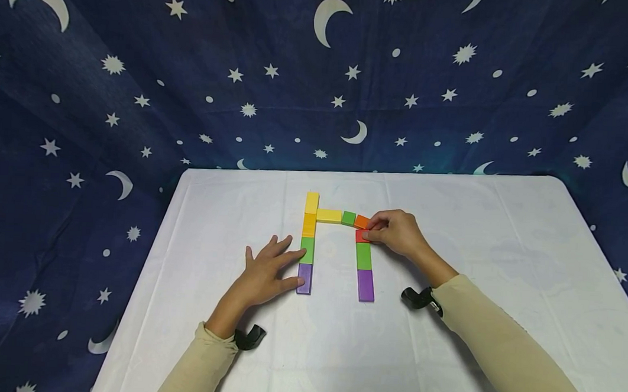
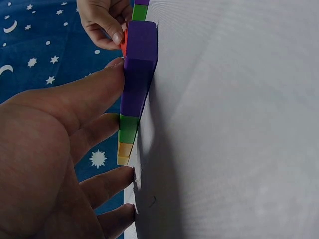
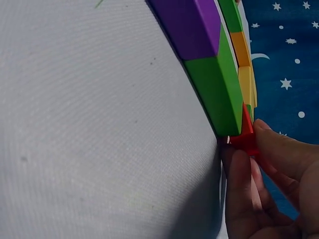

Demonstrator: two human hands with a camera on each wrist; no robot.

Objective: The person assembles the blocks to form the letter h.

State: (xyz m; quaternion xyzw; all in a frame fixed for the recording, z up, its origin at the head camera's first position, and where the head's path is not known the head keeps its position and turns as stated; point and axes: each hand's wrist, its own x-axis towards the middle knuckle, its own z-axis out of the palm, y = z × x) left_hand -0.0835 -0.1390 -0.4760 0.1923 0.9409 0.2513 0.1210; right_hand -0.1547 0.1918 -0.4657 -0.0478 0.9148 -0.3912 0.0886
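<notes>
Coloured blocks lie on the white cloth as two columns joined by a row near the top. In the left column are two yellow blocks, a green block (image 1: 307, 251) and a purple block (image 1: 304, 278). My left hand (image 1: 264, 273) rests beside it, fingers spread, thumb and index touching the purple and green blocks. The joining row has a yellow block (image 1: 329, 216), a small green block (image 1: 348, 218) and an orange block (image 1: 362, 221). My right hand (image 1: 397, 233) pinches a red block (image 3: 244, 142) above the right column's green block (image 1: 363, 256) and purple block (image 1: 365, 286).
The white table (image 1: 477, 228) stands before a dark blue cloth (image 1: 290, 41) printed with moons and stars. Black wrist mounts sit on both cuffs, the left mount (image 1: 250, 338) and the right mount (image 1: 417, 298), low over the table.
</notes>
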